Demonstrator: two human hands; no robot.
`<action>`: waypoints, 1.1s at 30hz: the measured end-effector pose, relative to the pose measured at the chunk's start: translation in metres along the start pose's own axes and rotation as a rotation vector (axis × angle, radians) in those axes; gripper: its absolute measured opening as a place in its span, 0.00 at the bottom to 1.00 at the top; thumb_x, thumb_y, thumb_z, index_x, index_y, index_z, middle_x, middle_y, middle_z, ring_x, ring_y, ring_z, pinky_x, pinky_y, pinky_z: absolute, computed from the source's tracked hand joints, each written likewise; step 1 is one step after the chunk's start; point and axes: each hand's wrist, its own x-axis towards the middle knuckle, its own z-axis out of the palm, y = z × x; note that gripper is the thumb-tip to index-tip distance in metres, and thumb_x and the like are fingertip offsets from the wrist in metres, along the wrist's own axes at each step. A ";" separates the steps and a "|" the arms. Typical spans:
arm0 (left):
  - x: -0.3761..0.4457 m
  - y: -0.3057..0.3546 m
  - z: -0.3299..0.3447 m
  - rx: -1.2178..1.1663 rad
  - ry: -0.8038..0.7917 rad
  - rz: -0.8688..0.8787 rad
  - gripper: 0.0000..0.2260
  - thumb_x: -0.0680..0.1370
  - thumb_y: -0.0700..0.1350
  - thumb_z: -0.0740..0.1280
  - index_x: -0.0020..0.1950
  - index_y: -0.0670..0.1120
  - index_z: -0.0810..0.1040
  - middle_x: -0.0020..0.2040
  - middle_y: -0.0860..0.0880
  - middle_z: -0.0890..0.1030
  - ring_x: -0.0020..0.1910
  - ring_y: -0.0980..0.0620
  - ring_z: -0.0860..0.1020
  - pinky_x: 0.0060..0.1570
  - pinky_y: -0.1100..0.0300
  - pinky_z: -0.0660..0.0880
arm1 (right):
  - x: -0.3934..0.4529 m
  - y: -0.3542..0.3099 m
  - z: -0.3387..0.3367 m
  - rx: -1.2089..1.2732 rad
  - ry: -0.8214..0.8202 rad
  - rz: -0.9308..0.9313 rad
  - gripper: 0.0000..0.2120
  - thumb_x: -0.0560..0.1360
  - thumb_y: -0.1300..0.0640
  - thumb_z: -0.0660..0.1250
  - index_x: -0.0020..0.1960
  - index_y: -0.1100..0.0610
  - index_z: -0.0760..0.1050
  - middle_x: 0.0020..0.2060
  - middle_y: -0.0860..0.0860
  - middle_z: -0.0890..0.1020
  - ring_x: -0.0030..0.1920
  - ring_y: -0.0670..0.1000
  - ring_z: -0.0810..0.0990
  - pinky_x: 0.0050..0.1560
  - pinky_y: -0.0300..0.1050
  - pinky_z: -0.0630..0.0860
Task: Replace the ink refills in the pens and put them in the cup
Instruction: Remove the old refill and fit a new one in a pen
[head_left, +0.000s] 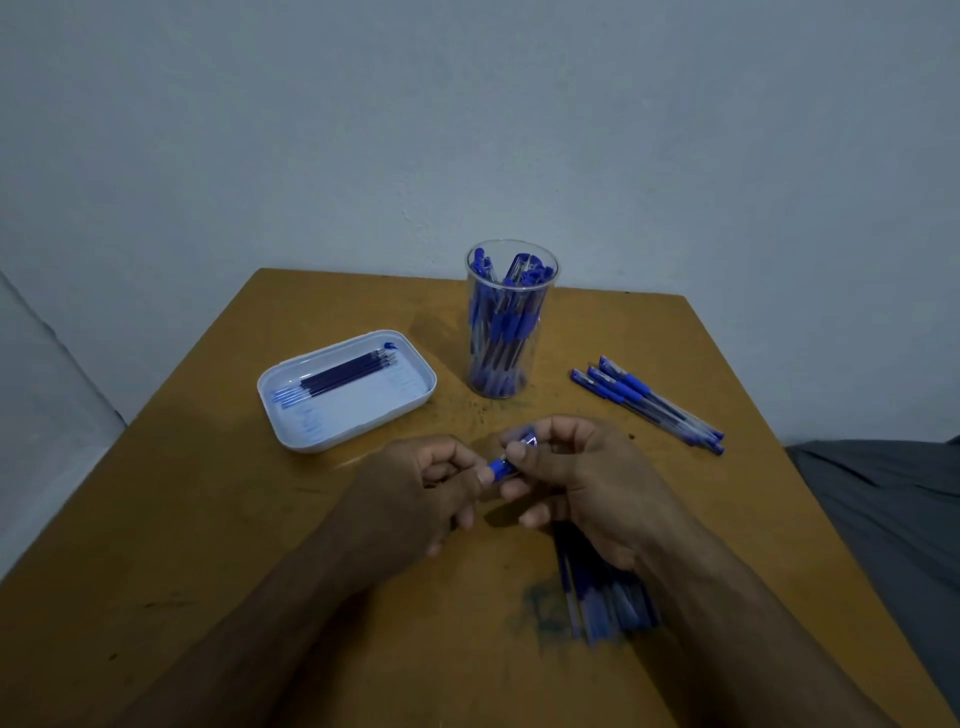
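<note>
Both hands meet over the middle of the wooden table (218, 519) around one blue pen (503, 466). My left hand (415, 493) pinches its lower end, and my right hand (582, 483) pinches the upper part near the blue cap. Most of the pen is hidden by fingers. A clear cup (506, 322) holding several blue pens stands behind the hands. A white tray (410, 387) at the left holds several dark ink refills (340, 376).
Several blue pens (649, 402) lie loose on the table to the right of the cup. Another bundle of pens (602, 603) lies under my right wrist. A pale wall stands behind the table. Grey fabric (893, 519) is at the right edge.
</note>
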 end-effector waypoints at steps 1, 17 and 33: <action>0.000 0.000 0.000 0.001 -0.006 0.007 0.06 0.80 0.51 0.67 0.47 0.53 0.82 0.34 0.47 0.83 0.24 0.55 0.73 0.26 0.61 0.70 | 0.000 0.000 -0.001 -0.006 -0.009 -0.013 0.13 0.75 0.63 0.72 0.56 0.68 0.78 0.40 0.61 0.84 0.36 0.52 0.83 0.28 0.42 0.79; -0.002 -0.006 -0.008 -0.022 -0.121 0.109 0.11 0.79 0.57 0.65 0.48 0.54 0.85 0.30 0.51 0.76 0.29 0.54 0.71 0.30 0.59 0.69 | 0.004 0.000 -0.007 -0.136 -0.106 -0.118 0.07 0.77 0.65 0.69 0.53 0.67 0.77 0.41 0.66 0.85 0.38 0.56 0.86 0.34 0.45 0.82; -0.003 0.000 -0.013 -0.197 -0.125 0.017 0.11 0.81 0.53 0.64 0.46 0.54 0.86 0.30 0.47 0.71 0.26 0.52 0.63 0.26 0.60 0.61 | 0.006 -0.010 -0.013 -0.053 -0.129 -0.169 0.03 0.81 0.64 0.62 0.53 0.63 0.71 0.47 0.67 0.85 0.47 0.64 0.86 0.39 0.51 0.84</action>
